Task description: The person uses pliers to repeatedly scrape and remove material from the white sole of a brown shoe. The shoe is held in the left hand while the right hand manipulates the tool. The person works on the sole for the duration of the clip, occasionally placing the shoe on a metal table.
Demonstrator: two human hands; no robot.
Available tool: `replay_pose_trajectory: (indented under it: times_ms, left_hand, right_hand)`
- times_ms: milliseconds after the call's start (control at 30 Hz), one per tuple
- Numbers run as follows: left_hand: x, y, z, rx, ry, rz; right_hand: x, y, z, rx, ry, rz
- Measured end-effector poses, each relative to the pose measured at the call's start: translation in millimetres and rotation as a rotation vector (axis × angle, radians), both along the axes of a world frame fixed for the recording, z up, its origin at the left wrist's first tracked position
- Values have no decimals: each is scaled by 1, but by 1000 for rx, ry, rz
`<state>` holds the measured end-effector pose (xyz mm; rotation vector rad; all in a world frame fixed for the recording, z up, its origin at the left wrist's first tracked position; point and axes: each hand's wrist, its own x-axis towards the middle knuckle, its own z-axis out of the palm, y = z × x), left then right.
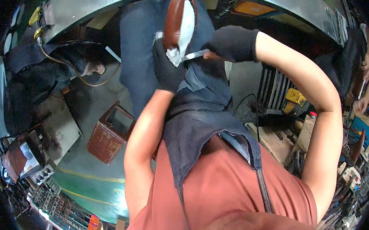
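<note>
A brown leather shoe upper (174,24), stretched over a shoe form with a white underside, lies tilted above my lap at the top middle, toe pointing away from me. My left hand (167,73), in a black glove, is closed around its heel end from the left. Crumpled white material (173,56) shows at that heel. From the right comes my right hand (233,44), gloved in black with a bare fingertip, gripping a flat, pale blade-like tool (196,54). The tool's tip meets or nearly meets the heel's edge; its exact kind is unclear.
A curved metal bench edge (99,2) runs across the far side, with an orange box (252,8) beneath it. On the floor at left stands a brown box-shaped stool (105,139). A yellow fitting with a hose (35,18) hangs far left. Another person's hand (367,66) shows at right.
</note>
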<state>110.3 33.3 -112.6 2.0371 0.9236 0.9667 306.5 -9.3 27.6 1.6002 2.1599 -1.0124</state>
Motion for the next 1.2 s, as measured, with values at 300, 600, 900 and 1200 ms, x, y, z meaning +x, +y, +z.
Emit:
replay_pose_trajectory:
  times_ms: [300,600,900,1200]
  left_hand:
    - [-11,35,73,-580,81,-323]
    - [0,23,32,-411,4,-43]
    - [3,40,45,-299,507,-646]
    - [-18,34,38,-386,39,-510]
  right_hand:
    - [-44,-40,-56,561,342,218]
    - [-19,-85,-13,133,255,-403]
    - [-19,-23,7,809,315,-109]
    - [-24,-30,-4,412,365,-487]
